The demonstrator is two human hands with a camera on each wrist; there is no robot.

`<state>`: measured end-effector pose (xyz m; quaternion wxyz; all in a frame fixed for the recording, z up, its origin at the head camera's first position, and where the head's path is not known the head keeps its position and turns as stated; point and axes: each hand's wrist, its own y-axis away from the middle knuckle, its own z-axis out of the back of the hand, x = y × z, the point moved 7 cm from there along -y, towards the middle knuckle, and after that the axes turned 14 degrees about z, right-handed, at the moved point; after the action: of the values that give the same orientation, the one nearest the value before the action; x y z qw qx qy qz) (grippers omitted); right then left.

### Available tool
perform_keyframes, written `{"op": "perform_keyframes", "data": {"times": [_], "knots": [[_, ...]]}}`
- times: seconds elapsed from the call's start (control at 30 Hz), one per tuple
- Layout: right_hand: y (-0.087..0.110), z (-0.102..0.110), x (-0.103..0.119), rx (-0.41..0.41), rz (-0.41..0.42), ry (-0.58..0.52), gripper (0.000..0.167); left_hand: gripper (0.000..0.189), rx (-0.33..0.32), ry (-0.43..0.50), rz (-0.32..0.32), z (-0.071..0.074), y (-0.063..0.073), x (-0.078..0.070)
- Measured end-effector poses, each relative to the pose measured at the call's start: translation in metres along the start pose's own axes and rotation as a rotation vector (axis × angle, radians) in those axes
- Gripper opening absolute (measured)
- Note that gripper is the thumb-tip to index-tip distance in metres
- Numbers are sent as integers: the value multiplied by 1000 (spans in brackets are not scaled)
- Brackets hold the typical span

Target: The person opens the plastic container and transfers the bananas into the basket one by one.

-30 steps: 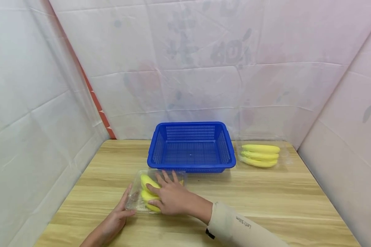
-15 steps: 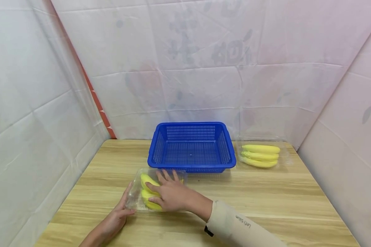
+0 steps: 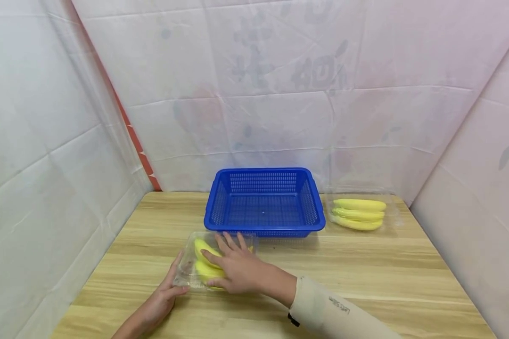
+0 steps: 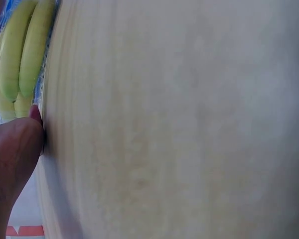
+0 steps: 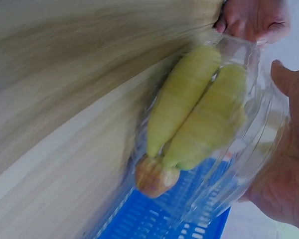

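Yellow bananas lie inside a clear plastic box at the front left of the table. The left hand holds the box's left side, its thumb at the near corner and its fingers along the edge. Over the top, the right hand lies with spread fingers, resting on the clear plastic and covering part of the bananas. In the right wrist view a round brownish thing, like an onion, shows at the end of the bananas. The left wrist view shows the left thumb close by the bananas.
A blue perforated basket stands just behind the box, with nothing in it. At the back right, another clear box holds more bananas. Patterned white sheeting walls in the wooden table on three sides.
Both hands keep their places on the box. The box and hands shift only very slightly, along with a small shift of the whole head view.
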<state>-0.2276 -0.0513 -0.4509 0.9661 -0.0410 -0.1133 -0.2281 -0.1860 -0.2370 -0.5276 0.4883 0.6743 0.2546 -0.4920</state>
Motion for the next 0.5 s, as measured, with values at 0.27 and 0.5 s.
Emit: {"op": "perform_keyframes", "data": {"times": [0.27, 0.5], "knots": [[15, 3, -9, 8, 30, -26, 82, 98, -52, -1, -28, -1, 1, -2], [29, 5, -19, -6, 25, -26, 92, 99, -76, 7, 0, 0, -1, -1]]}}
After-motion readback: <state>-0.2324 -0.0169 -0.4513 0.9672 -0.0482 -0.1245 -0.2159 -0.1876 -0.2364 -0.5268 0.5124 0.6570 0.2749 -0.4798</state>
